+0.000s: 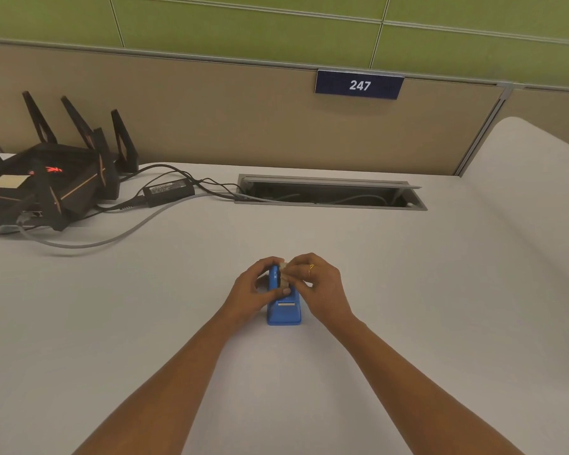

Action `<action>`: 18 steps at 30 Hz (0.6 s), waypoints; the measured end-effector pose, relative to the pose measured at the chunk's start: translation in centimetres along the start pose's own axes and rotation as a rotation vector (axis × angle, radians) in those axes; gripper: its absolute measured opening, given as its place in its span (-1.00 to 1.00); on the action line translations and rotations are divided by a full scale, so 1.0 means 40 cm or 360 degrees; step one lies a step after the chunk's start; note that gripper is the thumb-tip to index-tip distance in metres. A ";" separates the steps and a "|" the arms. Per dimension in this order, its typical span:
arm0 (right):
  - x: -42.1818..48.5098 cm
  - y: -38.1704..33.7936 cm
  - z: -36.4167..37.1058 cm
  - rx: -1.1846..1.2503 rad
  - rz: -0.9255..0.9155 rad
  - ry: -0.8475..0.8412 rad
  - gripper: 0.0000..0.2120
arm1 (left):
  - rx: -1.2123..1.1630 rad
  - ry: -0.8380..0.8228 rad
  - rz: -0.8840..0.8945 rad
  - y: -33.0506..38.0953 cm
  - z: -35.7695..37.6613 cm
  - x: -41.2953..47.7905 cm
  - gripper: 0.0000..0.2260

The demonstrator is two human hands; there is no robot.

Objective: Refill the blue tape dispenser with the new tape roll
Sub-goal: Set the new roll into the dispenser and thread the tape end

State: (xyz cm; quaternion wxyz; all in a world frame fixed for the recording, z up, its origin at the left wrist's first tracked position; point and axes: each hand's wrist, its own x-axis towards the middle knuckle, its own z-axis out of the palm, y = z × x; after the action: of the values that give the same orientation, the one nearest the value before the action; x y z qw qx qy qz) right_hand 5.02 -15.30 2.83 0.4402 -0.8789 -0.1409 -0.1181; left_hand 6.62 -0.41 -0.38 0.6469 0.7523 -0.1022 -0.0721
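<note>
Head view: left hand (253, 290) curled round the upper left side of the blue tape dispenser (284, 311), fingers wrapped over the far top, thumb lying across the front just above the cutter slot; a firm grip, not a flat touch; right hand (321, 287) closed too, fingertips and thumb pinching the pale tape roll (283, 274) from the right; ring (311, 268) on one right finger; the two hands meet over the top of the dispenser, knuckles almost touching.

Tape roll sits at the top of the dispenser, against its raised blue side wall; mostly hidden by fingers; cannot tell if it is fully seated in the cradle.

Dispenser stands upright on the white desk (145, 307), centre of view, narrow front end toward the person, base flat on the surface; both forearms come in from the bottom edge and converge on it.

Room: bare desk on all sides of the dispenser, wide to left, right and far side; near desk edge out of view; desk curves off at far right.

Far side: open cable slot (329, 193) cut into the desk, well apart from the hands; black router (46, 178) with upright antennas at far left; power brick (168, 190) just beside it; grey cable (112, 238) looping across the desk toward the slot; beige partition (211, 119) behind, number plate (358, 84) reading 247; green wall panels (243, 27) above.
</note>
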 end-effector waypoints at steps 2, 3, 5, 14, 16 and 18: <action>0.002 -0.003 -0.002 0.0007 -0.0001 0.0021 -0.85 | 0.0003 0.0002 0.0004 0.003 0.001 0.000 -0.58; 0.003 -0.004 -0.002 0.0002 -0.0001 0.0025 -0.85 | 0.0002 0.0004 0.0003 0.004 0.001 0.000 -0.58; 0.003 -0.005 0.000 -0.0029 0.0002 0.0034 -0.85 | -0.0005 0.0002 0.0012 0.005 0.001 0.000 -0.59; -0.013 0.004 0.004 -0.0108 -0.0062 0.0097 -0.81 | -0.0015 0.0008 0.0017 0.003 0.001 0.000 -0.59; -0.013 0.005 0.005 -0.0143 -0.0074 0.0071 -0.80 | -0.0029 0.0002 0.0024 0.001 0.000 0.000 -0.59; -0.012 0.006 0.008 -0.0190 -0.0090 0.0077 -0.82 | -0.0035 -0.0003 0.0030 -0.002 -0.001 0.001 -0.60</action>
State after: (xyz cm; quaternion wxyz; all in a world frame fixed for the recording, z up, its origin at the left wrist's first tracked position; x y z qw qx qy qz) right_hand 4.70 -15.25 2.30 0.3867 -0.8962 -0.1477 -0.1598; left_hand 6.69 -0.39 -0.45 0.6556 0.7441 -0.1092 -0.0677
